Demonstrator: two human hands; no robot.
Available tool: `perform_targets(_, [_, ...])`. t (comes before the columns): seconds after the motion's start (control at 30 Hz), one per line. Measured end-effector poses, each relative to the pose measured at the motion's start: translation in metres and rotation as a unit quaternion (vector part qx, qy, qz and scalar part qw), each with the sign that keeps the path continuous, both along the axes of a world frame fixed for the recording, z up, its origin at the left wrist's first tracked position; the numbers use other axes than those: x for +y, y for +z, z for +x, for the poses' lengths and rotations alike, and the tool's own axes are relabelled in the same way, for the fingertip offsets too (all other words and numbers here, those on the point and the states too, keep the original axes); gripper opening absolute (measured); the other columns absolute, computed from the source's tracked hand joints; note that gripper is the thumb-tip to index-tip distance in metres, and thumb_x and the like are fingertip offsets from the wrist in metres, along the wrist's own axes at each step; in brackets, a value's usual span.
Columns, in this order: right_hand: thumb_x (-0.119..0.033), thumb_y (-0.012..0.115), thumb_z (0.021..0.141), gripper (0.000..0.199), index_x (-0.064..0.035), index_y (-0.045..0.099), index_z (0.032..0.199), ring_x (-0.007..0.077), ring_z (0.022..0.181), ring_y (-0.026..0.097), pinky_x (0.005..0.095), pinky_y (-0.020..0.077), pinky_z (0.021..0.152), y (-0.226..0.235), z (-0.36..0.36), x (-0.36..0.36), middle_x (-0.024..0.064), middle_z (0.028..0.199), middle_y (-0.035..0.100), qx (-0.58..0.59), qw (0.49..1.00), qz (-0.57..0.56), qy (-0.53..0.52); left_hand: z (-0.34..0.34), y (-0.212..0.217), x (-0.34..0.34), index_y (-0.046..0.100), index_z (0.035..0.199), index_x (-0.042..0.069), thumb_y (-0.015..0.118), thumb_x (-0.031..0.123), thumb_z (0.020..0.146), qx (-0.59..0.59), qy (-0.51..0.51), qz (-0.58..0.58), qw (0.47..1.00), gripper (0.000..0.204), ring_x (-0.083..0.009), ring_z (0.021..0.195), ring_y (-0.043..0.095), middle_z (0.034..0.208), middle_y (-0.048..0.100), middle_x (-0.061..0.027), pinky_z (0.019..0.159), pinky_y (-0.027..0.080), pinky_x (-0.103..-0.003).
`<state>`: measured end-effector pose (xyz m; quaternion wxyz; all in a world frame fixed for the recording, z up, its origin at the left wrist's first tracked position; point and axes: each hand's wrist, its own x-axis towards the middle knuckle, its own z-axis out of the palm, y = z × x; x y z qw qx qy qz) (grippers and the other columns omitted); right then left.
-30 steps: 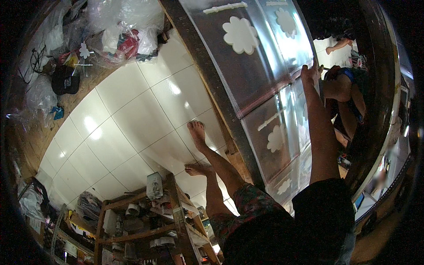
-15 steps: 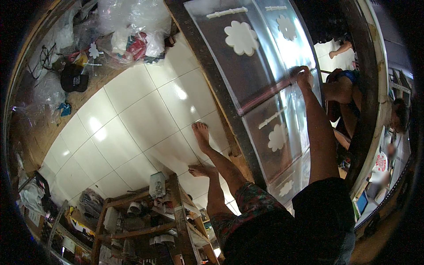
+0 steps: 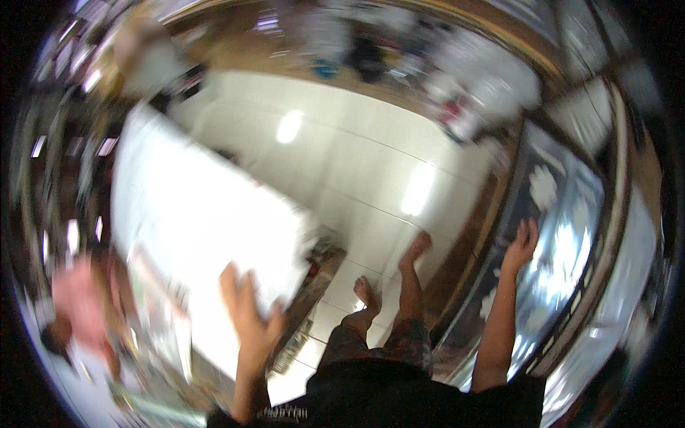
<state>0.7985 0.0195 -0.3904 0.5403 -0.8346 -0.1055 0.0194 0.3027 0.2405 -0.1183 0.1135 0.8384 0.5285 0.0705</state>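
My left hand (image 3: 250, 314) reaches over a broad white surface (image 3: 178, 192) on the left, its fingers spread and nothing visible in it. Whether it touches that surface cannot be made out through the blur. On the right, my right hand (image 3: 523, 246) is over or beside the clear plastic sheets, fingers stretched out and holding nothing I can see. White scalloped flower shapes, one of them a flower cutout (image 3: 542, 187) near the far end, show on the glossy plastic sheets (image 3: 560, 250). These sheets lie on a long dark-edged table.
Pale floor tiles (image 3: 342, 171) lie between the two work surfaces. Plastic bags (image 3: 492, 78) are heaped along the far side, near a dark cap (image 3: 367, 57). A person in a pink top (image 3: 82, 299) is at the lower left; another blurred person (image 3: 146, 60) is farther back.
My view has swung left, bringing the white surface and my left hand into sight. My right hand has left the reddish seam on the plastic sheets.
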Motion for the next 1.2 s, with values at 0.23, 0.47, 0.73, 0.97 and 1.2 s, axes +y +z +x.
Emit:
perform_targets(0.23, [-0.017,0.054,0.104,0.029,-0.0006,0.054,0.128,0.023,0.101,0.065,0.034,0.0545,0.09,0.078,-0.176,0.073,0.0115,0.122,0.061,0.235,0.926,0.106,0.275,-0.021,0.007,-0.02,0.057,0.127,0.0,0.076,0.015,0.079,-0.252,-0.078,0.077,0.961,0.053,-0.0435,0.127,0.049,0.139,0.05,-0.0257,0.11,0.038,-0.051])
perform_targets(0.47, [-0.018,0.054,0.103,0.024,-0.0101,0.053,0.125,0.0181,0.089,0.068,0.0296,0.0523,0.079,0.105,-0.232,0.067,0.0049,0.115,0.065,0.313,0.896,0.082,0.302,-0.126,0.057,-0.099,0.054,0.134,0.003,0.077,0.019,0.078,-0.205,0.036,0.157,0.965,0.062,-0.0424,0.13,0.047,0.14,0.049,-0.0247,0.111,0.036,-0.055])
perform_targets(0.73, [-0.011,0.054,0.101,0.023,-0.0054,0.056,0.123,0.0186,0.089,0.067,0.0306,0.0547,0.077,0.147,-0.31,0.028,0.0079,0.11,0.064,0.356,0.858,0.064,0.364,-0.222,0.041,-0.047,0.054,0.134,0.0,0.062,0.011,0.082,0.103,0.167,0.242,0.95,0.053,-0.0314,0.12,0.052,0.125,0.056,-0.0164,0.109,0.033,-0.053])
perform_targets(0.97, [-0.018,0.059,0.101,0.03,-0.0026,0.055,0.126,0.0211,0.095,0.067,0.032,0.0548,0.081,0.188,-0.342,0.004,0.011,0.115,0.064,0.376,0.853,0.063,0.356,-0.22,0.051,-0.048,0.064,0.121,0.004,0.058,0.012,0.086,0.09,0.078,0.203,0.972,0.037,-0.025,0.101,0.055,0.104,0.06,-0.0093,0.092,0.038,-0.045])
perform_targets(1.2, [-0.039,0.054,0.102,0.058,-0.0079,0.037,0.148,0.0375,0.137,0.044,0.0502,0.0424,0.108,0.315,-0.375,0.046,0.0169,0.156,0.034,0.52,0.633,0.224,0.528,-0.141,0.086,-0.114,0.066,0.121,0.007,0.065,0.009,0.082,-0.03,-0.121,0.208,0.97,0.039,-0.0265,0.097,0.056,0.102,0.059,-0.0082,0.092,0.041,-0.045])
